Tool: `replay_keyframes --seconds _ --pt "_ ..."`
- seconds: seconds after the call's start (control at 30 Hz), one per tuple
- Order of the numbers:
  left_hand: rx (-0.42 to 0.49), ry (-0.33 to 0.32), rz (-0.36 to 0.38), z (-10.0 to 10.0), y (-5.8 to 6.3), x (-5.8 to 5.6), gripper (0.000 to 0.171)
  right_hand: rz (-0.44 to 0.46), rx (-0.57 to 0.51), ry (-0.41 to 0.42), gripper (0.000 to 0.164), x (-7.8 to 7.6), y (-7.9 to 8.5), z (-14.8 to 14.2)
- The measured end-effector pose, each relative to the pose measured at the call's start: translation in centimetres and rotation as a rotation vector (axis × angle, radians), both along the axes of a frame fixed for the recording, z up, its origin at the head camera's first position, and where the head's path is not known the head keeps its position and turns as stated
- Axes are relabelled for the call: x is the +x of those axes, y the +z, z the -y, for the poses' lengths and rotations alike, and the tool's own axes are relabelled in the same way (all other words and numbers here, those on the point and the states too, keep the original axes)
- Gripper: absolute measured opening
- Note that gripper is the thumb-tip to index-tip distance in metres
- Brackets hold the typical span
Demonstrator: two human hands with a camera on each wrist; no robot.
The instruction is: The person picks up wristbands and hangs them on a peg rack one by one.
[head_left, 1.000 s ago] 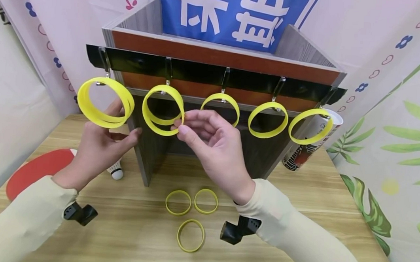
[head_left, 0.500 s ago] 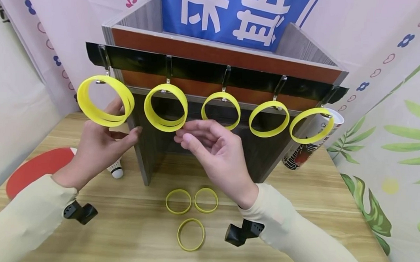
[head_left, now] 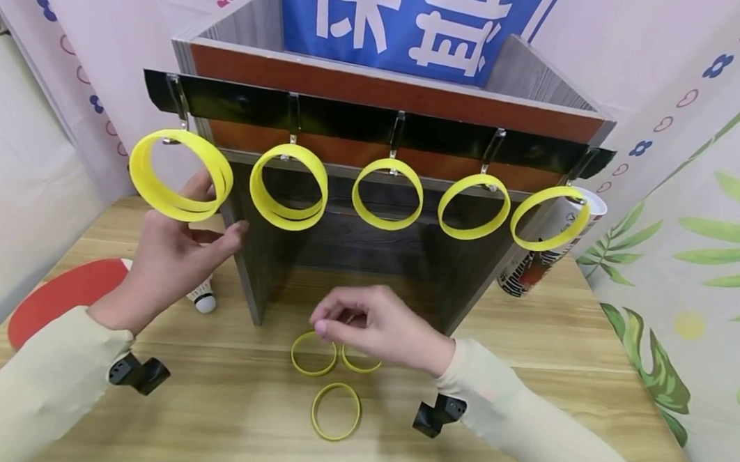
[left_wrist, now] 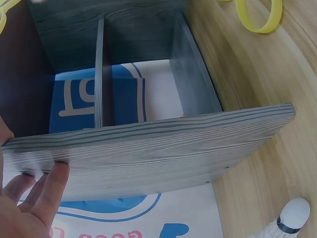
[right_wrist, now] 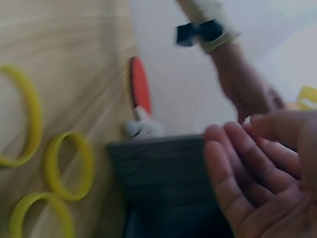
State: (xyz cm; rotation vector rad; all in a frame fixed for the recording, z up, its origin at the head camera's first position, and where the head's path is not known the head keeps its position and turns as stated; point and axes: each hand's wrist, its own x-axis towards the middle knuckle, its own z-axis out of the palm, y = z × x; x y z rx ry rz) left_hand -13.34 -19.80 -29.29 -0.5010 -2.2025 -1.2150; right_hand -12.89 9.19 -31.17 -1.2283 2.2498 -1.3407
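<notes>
My left hand grips the left side panel of a grey wooden shelf, fingers on its outer face and thumb by the front edge. My right hand holds nothing; its fingers are loosely bent above two yellow rings on the table, partly covering the right one. A third ring lies nearer me, clear of the hand. Along the shelf's front, yellow rings hang from metal hooks on a black strip. The leftmost hook bears overlapping rings, as does the second; the middle one bears a single ring.
Single rings hang on the two right hooks, including the far right ring. A printed tube stands right of the shelf. To the left lie a red table tennis bat and a shuttlecock on the wooden table.
My right hand has let go of the ring on the second hook and moved down toward the table rings. That ring now hangs freely. The left hand stays on the panel.
</notes>
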Motion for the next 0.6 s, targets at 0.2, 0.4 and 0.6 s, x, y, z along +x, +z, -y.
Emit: replay_keyframes --seconds 0.2,0.4,0.6 --pt "-0.002 0.004 -0.005 0.0 0.0 0.0 0.076 0.021 0.217 0.077 0.01 -0.8 -2.7 -0.7" --pt "0.008 0.009 -0.004 0.0 0.0 0.1 0.074 0.003 0.334 0.15 0.009 -1.1 -5.4 -1.2" --pt "0.005 0.01 -0.008 0.0 0.0 0.1 0.074 -0.028 0.427 0.165 0.007 -0.6 -7.5 -1.6"
